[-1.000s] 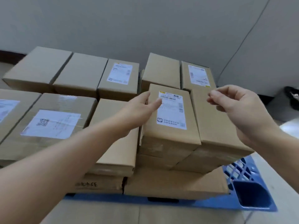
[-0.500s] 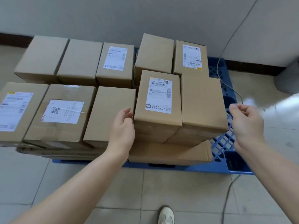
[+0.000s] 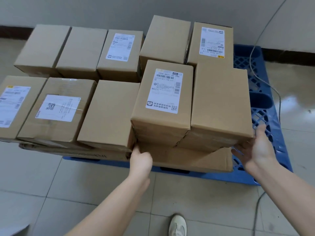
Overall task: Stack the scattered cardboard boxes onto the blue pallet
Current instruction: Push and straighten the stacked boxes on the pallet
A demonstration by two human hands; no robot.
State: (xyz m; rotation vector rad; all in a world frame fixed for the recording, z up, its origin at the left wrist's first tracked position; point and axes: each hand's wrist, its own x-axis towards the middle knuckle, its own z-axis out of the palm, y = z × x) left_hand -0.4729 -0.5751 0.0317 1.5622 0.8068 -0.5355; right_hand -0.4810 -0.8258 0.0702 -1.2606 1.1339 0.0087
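Dropped since prev. frame: both hands, now low at box bases. Centre: L hand (image 3: 140, 159), fingers tucked by labelled box (image 3: 163, 99) base, grip hidden, can't tell. Right: plain box (image 3: 221, 103); R hand (image 3: 257, 149) flat, released, pressing its corner, prob. squaring pair on pallet (image 3: 265, 116).

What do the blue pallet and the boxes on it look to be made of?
The pallet looks like moulded plastic: glossy blue, open lattice deck. The labelled box, like its neighbours, looks like matte brown cardboard, creased at the edges, with a white paper label.
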